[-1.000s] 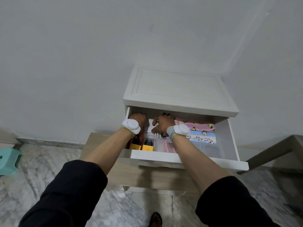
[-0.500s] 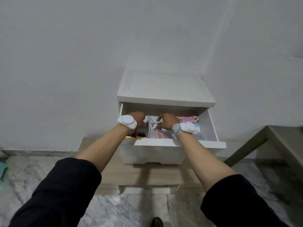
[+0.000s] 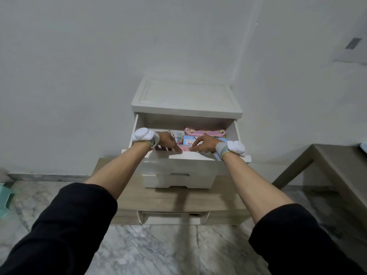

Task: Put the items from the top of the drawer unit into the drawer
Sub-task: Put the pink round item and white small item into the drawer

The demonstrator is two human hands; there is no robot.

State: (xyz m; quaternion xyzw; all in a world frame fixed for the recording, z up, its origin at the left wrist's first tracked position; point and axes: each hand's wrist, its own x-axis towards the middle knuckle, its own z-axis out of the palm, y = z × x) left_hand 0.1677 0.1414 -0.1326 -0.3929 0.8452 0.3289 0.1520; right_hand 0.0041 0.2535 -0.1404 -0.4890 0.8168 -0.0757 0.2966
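Note:
A white drawer unit (image 3: 186, 98) stands against the wall with its top bare. Its top drawer (image 3: 178, 161) is pulled out. Inside lie a pink patterned pouch (image 3: 204, 132), a blue picture box (image 3: 190, 140), a pinkish clear container (image 3: 183, 149) and small grey items (image 3: 178, 135). My left hand (image 3: 165, 140) and my right hand (image 3: 204, 143) both reach into the drawer, fingers spread and resting on the container near the drawer's front wall. Neither hand holds anything that I can see.
The unit stands on a low wooden platform (image 3: 178, 199) over a marble floor. A wooden bench or table (image 3: 325, 163) is at the right. A teal stool (image 3: 6, 197) pokes in at the left edge. Walls close in behind and to the right.
The view has pulled back and dropped, so the drawer looks smaller and lower. Both hands have drawn from the drawer's back toward its front and moved wider apart at the wrists.

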